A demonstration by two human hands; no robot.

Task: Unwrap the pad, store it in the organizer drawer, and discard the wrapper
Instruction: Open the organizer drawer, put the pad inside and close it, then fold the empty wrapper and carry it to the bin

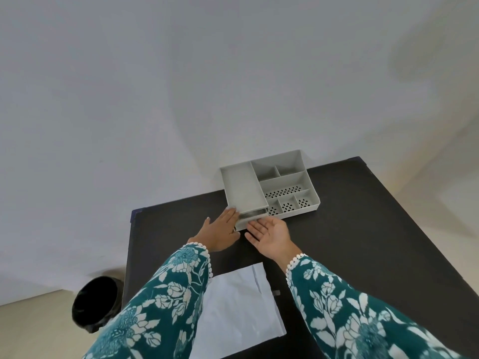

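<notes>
1. The left hand (219, 230) lies palm down with fingers spread flat, its fingertips touching the near left corner of the grey organizer (269, 186); it grips nothing.
2. The right hand (272, 235) is turned palm up, fingers loose and apart, empty, its fingertips just at the front of the drawer (252, 219).
3. The drawer sits between the 2 hands, slid out a little from under the organizer's solid lid (whether the pad lies inside cannot be told).
4. Behind both wrists, toward the person, the white wrapper (238, 312) lies flat on the black table (363, 242), partly under the left sleeve (155, 307).
5. Left of that sleeve, off the table, stands a black bin (97, 303).
</notes>
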